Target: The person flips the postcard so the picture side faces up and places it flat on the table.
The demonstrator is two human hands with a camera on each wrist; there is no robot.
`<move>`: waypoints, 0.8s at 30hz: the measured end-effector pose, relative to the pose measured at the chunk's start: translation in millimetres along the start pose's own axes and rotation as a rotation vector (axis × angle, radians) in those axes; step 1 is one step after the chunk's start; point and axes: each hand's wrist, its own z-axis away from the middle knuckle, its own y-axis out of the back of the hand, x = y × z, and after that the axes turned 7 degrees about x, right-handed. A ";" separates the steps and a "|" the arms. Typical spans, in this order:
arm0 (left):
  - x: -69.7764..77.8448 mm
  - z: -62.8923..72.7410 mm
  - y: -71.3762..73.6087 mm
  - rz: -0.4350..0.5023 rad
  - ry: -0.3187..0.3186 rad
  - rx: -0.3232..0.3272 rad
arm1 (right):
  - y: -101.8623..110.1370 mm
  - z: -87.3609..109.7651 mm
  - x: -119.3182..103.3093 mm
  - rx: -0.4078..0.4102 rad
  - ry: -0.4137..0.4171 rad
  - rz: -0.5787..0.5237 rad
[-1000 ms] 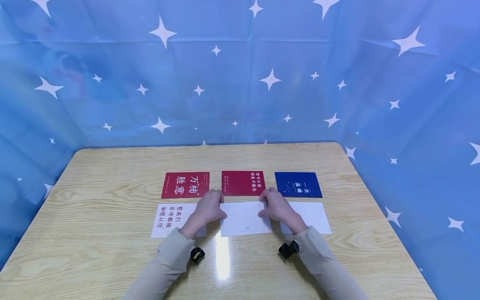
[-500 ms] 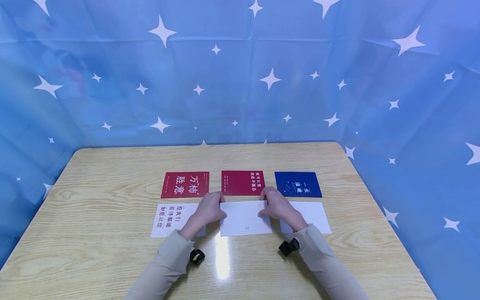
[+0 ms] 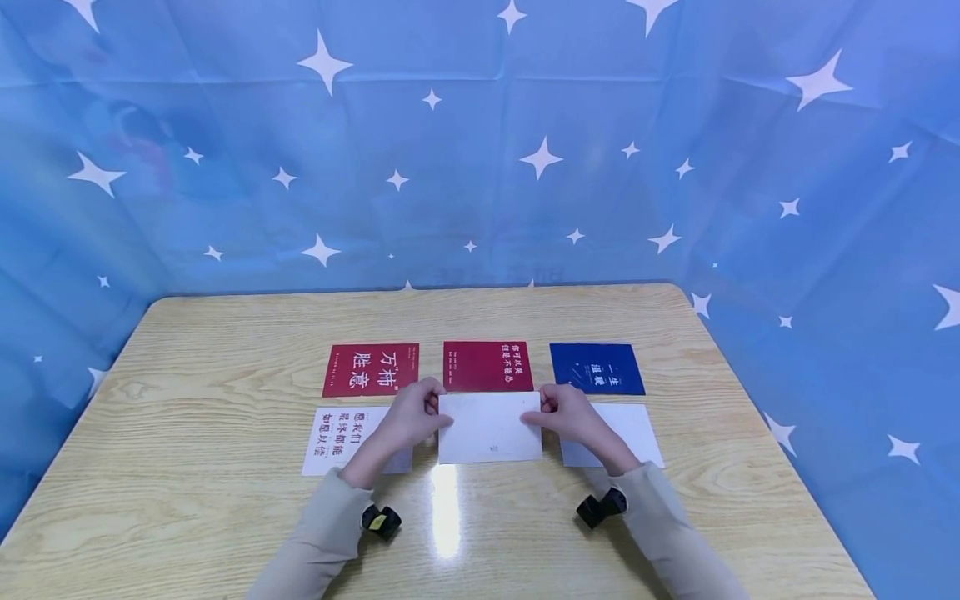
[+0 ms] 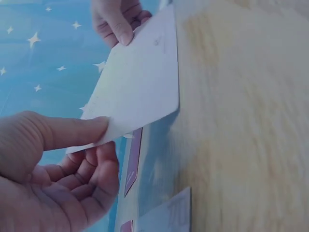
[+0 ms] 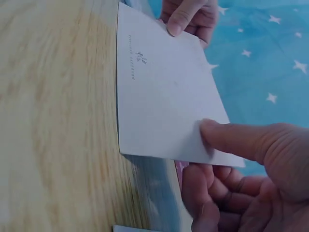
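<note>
A white card (image 3: 489, 429) with a small printed mark is pinched at both short ends, tilted with its far edge raised off the table. My left hand (image 3: 412, 414) grips the left end, thumb on top and curled fingers underneath, as the left wrist view shows on the card (image 4: 140, 77). At the other end my right hand (image 3: 572, 414) pinches the card (image 5: 166, 96) the same way. Under my left forearm lies a white card with dark red writing (image 3: 330, 437), partly covered. Another white card (image 3: 630, 429) lies beneath my right wrist.
Behind the hands, a red card with large white characters (image 3: 363, 371), a plainer red card (image 3: 480, 367) and a blue card (image 3: 600, 369) lie in a row on the wooden table (image 3: 187, 417). A blue star-patterned cloth (image 3: 465, 150) hangs behind and beside it.
The middle white card lay flat with both hands at its ends; now its far edge is lifted. Both thumbs have come onto its top face, and the wrists have spread slightly outward.
</note>
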 end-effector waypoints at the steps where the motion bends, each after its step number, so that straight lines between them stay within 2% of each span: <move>1: -0.5 -0.1 1.3 0.028 0.007 -0.004 | 1.2 1.2 1.0 -0.006 0.022 -0.020; 5: -2.5 -0.3 5.4 0.153 0.040 -0.033 | 7.9 7.5 -1.3 -0.015 0.106 -0.114; 9: -0.4 0.3 8.6 0.244 0.059 -0.060 | 12.3 10.2 -0.8 -0.010 0.125 -0.195; 24: 6.4 2.0 15.4 0.324 0.073 -0.040 | 17.5 13.2 -2.3 0.058 0.100 -0.325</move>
